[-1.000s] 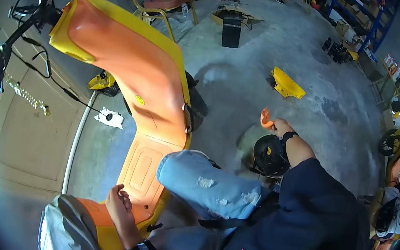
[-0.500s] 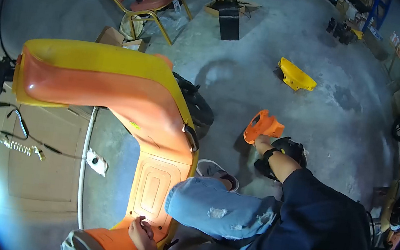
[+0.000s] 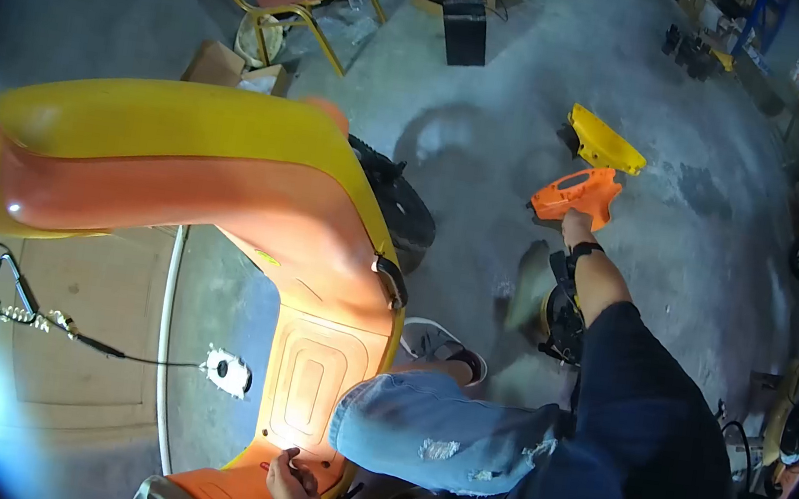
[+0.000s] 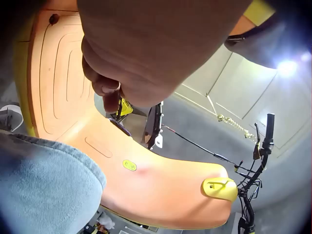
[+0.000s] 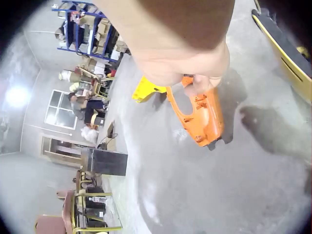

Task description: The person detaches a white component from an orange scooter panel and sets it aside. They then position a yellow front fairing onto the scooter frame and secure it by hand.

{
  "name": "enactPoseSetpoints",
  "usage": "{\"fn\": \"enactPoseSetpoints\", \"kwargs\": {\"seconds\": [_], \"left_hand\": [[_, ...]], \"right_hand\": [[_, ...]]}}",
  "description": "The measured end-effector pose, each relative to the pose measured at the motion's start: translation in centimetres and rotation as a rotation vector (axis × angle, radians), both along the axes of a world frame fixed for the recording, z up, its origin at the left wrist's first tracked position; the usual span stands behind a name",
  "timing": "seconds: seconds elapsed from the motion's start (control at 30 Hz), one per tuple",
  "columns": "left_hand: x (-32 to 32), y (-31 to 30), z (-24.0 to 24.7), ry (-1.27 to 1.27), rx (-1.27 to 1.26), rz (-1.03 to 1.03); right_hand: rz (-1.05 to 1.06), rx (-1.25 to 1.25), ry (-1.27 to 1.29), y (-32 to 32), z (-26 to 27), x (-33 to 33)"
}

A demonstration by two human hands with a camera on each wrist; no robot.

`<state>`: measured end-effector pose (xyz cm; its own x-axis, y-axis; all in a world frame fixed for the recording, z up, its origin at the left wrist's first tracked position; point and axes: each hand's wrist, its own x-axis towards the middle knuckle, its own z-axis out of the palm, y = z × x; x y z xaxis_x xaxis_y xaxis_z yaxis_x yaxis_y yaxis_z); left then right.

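Though I cannot tell whether the left hand (image 3: pixel 294 495) holds anything, the right hand (image 3: pixel 578 229), well apart, pinches the orange cover (image 3: pixel 603 190) near the yellow piece (image 3: pixel 603 146); probably light, stiff plastic, it suits a rim grip.

Orange molded shell (image 3: pixel 588 199): oval opening, one edge notched; lies tilted at the floor (image 3: pixel 485 210), near the yellow shell (image 3: pixel 607 146).
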<state>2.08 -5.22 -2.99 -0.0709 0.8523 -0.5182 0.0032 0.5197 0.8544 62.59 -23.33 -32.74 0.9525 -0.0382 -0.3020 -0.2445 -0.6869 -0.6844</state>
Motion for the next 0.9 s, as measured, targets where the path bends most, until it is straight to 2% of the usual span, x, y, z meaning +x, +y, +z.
{"fn": "enactPoseSetpoints", "kwargs": {"seconds": [0.17, 0.23, 0.3, 0.33, 0.37, 0.4, 0.47, 0.5, 0.53, 0.57, 0.6, 0.67, 0.73, 0.77, 0.8, 0.83, 0.87, 0.9], "left_hand": [[-0.2, -0.3, 1.6, -0.021, 0.034, 0.006], [-0.5, 0.1, 2.2, -0.061, 0.034, 0.018], [-0.6, 0.1, 3.6, -0.107, 0.054, 0.014], [-1.0, 0.2, 3.4, -0.148, 0.079, -0.006], [-1.6, 0.2, 3.4, -0.183, 0.102, -0.026], [-1.8, -0.1, 4.0, -0.208, 0.111, -0.019], [-2.0, -0.2, 4.9, -0.241, 0.134, -0.009], [-2.4, -0.2, 4.9, -0.242, 0.140, -0.007], [-3.1, 0.0, 4.2, -0.244, 0.160, -0.006], [-3.6, 0.0, 4.4, -0.229, 0.191, -0.002], [-4.1, -0.1, 4.3, -0.220, 0.196, 0.006], [-5.2, -0.4, 4.1, -0.218, 0.219, 0.034], [-6.1, -1.0, 3.7, -0.115, 0.235, 0.032], [-7.0, -1.3, 3.8, -0.118, 0.248, 0.043], [-7.7, -1.7, 3.7, -0.031, 0.274, 0.035], [-8.0, -2.9, 3.4, 0.035, 0.286, 0.032], [-8.3, -3.2, 3.2, -0.001, 0.209, 0.077], [-8.4, -4.1, 3.0, 0.025, 0.262, 0.075]], "right_hand": [[0.343, -0.198, 0.461, 5.2, 5.7, 0.9], [1.640, -0.510, 0.079, 6.3, 8.8, -2.5], [2.356, -0.182, -0.136, 9.8, 9.1, -5.3], [2.413, -0.182, -0.182, 11.9, 15.5, -9.6], [1.742, -0.544, 0.681, 12.8, 23.7, -15.2], [1.789, -0.562, 0.649, 13.9, 28.0, -18.6], [2.217, -0.241, 0.242, 15.6, 34.0, -23.8], [2.253, -0.047, -0.005, 16.5, 35.8, -26.1], [2.144, 0.021, -0.133, 16.9, 39.1, -29.0], [2.012, -0.116, -0.093, 17.2, 44.9, -32.7], [1.998, 0.043, -0.254, 18.7, 46.4, -34.6], [1.894, 0.172, -0.239, 21.4, 50.6, -38.7], [1.812, 0.220, -0.672, 25.2, 51.0, -40.9], [1.725, 0.244, -1.100, 26.5, 50.8, -41.8], [1.698, 0.131, -1.316, 26.9, 51.8, -42.9], [1.742, 0.150, -1.476, 28.3, 52.3, -43.9], [1.781, 0.164, -1.627, 30.3, 52.7, -43.9], [1.803, 0.036, -1.722, 30.6, 53.7, -44.4]]}}
